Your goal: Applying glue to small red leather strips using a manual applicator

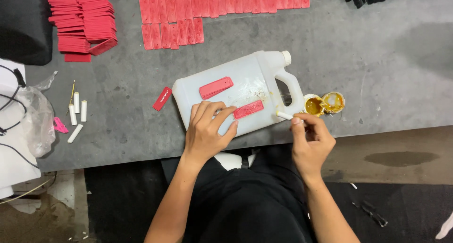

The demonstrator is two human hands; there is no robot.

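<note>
A white plastic jug (pixel 245 82) lies on its side on the grey table (pixel 377 59). Two flat red pieces rest on it: one (pixel 216 87) near the top, another (pixel 248 109) lower down. My left hand (pixel 207 130) presses on the jug, its fingertips at the lower red piece's left end. A small white brush (pixel 284 115) is gripped by my right hand (pixel 309 144), with the tip near that piece's right end. Beside the jug handle stand two small open pots of yellow glue (pixel 324 104).
Rows of red pieces (pixel 212 7) lie flat at the back, with a stack (pixel 82 16) at the back left. One loose red piece (pixel 162 98) lies left of the jug. White sticks (pixel 78 113) and a plastic bag (pixel 35 120) sit at the left.
</note>
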